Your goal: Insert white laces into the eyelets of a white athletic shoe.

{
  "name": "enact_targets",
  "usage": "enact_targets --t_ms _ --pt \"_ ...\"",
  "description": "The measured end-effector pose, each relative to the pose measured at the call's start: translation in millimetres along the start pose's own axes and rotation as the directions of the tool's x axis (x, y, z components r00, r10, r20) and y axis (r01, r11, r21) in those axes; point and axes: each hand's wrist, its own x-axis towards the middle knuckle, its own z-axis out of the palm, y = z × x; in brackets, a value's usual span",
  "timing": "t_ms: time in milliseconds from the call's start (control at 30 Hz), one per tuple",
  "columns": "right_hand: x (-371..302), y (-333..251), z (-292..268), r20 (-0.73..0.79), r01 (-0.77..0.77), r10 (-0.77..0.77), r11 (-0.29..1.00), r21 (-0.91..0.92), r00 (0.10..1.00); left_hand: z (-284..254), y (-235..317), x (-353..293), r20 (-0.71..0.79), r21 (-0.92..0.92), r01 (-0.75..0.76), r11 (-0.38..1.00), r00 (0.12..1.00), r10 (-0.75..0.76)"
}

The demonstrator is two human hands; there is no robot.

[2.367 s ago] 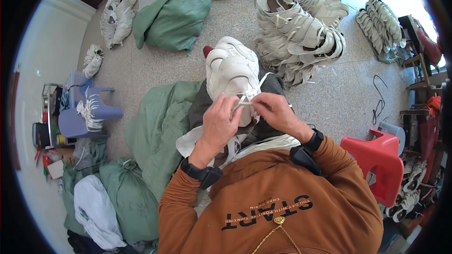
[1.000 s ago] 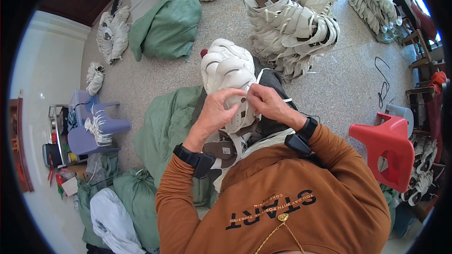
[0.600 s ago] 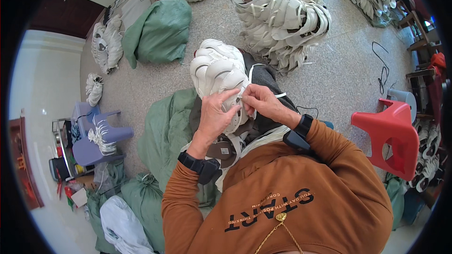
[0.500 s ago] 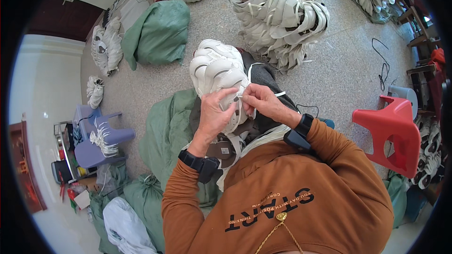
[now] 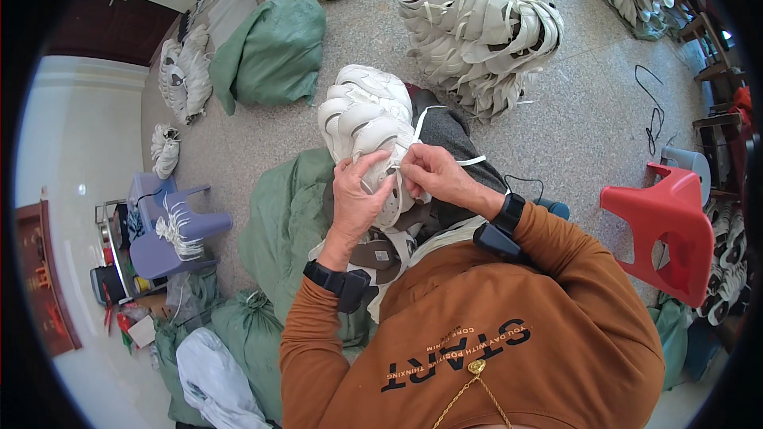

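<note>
A stack of white shoe uppers [image 5: 362, 103] rests across my lap, over grey trousers. My left hand [image 5: 356, 200] is closed on the nearest shoe upper [image 5: 391, 210], thumb and fingers pressing its eyelet area from the left. From the right, my right hand [image 5: 439, 173] pinches a white shoelace [image 5: 474, 160] close to the eyelets; the lace tip between the fingers is too small to make out well. One loose stretch of lace loops up beyond the right hand. Nearer my body, more shoe parts with a brown lining [image 5: 373, 255] lie on my lap.
Large piles of shoe uppers [image 5: 485, 31] stand ahead on the speckled floor. A green sack [image 5: 274, 51] sits at the far left. To the left, a purple chair [image 5: 179, 242] holds a bundle of white laces [image 5: 180, 228]; at right stands a red stool [image 5: 664, 230]. Another person's hand shows at the top left.
My right fingers have shifted slightly left and down along the eyelets, still pinching the lace. The left hand keeps its grip on the shoe upper. The whole view has turned a little.
</note>
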Motion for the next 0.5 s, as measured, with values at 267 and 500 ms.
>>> enact_targets --t_ms 267,500 --pt "-8.6 -5.6 -7.7 -0.028 -0.007 0.006 0.999 -0.044 1.000 6.6 -9.0 3.2 0.024 -0.336 0.191 0.922 0.981 -0.194" --pt "-1.9 -5.2 -5.8 -0.016 0.011 -0.013 0.994 -0.108 1.000 12.0 -13.0 3.9 0.056 -0.452 0.247 0.857 0.967 -0.249"
